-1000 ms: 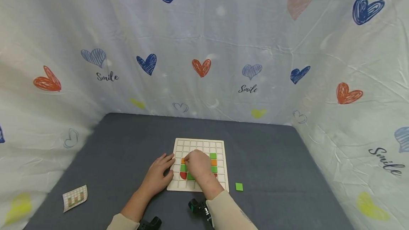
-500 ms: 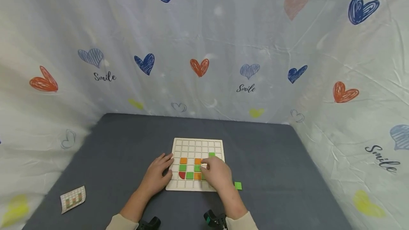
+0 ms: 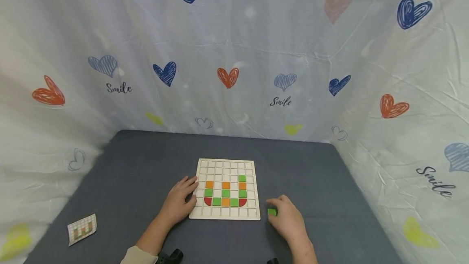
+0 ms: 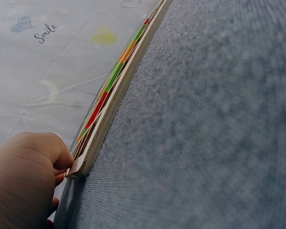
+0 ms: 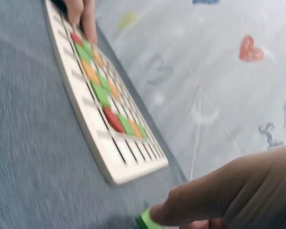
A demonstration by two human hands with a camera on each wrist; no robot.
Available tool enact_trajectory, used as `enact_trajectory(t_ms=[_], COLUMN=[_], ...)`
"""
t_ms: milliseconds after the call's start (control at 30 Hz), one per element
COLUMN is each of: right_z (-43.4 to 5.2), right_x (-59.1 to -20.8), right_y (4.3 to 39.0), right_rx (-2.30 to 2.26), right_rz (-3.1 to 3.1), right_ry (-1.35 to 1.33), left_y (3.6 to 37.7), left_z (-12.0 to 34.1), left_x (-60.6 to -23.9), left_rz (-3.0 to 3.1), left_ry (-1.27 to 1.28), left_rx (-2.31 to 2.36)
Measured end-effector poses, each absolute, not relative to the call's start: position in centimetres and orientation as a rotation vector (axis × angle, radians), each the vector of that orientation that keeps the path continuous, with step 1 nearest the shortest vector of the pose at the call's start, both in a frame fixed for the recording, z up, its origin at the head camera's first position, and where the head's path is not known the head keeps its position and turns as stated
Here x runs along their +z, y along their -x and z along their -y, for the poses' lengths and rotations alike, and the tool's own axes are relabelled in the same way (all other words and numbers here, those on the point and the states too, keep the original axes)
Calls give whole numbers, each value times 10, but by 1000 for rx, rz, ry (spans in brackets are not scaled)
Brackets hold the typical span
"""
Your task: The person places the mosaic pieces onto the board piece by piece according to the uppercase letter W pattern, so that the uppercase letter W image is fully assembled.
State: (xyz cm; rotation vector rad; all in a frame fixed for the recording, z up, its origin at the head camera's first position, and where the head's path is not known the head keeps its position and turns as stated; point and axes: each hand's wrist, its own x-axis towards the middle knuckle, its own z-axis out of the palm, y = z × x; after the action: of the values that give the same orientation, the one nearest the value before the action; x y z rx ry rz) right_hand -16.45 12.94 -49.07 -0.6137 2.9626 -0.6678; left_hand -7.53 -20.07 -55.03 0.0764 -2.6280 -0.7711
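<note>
One loose green tile [image 3: 272, 212] lies flat on the desk [image 3: 322, 182], just right of the board [image 3: 200, 212], pinched in my right hand [image 3: 289, 220]. My left hand [image 3: 178, 202] rests flat-fingered against the board's left edge. Inside: five green, four orange, two red.

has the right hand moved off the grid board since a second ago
Yes. The right hand has left the wooden grid board and gone right and toward the person, onto the grey mat, where its fingertips touch the loose green tile beside the board's right edge.
</note>
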Motion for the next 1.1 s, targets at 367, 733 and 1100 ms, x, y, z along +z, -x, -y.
enact_trajectory(t_ms=[367,733,1100], right_z=[-140,-126,-45], right_x=[-506,-491,-457], right_y=[175,181,200], right_rx=[-608,-694,-678], right_rz=[-2944,-2892,-2751], right_ry=[497,637,1116], left_y=[74,75,76], left_z=[201,204,203], left_x=[-553,-554,-557], left_rz=[2622,2624,2617], left_ry=[-80,-82,-71], left_rx=[-766,-757,-785])
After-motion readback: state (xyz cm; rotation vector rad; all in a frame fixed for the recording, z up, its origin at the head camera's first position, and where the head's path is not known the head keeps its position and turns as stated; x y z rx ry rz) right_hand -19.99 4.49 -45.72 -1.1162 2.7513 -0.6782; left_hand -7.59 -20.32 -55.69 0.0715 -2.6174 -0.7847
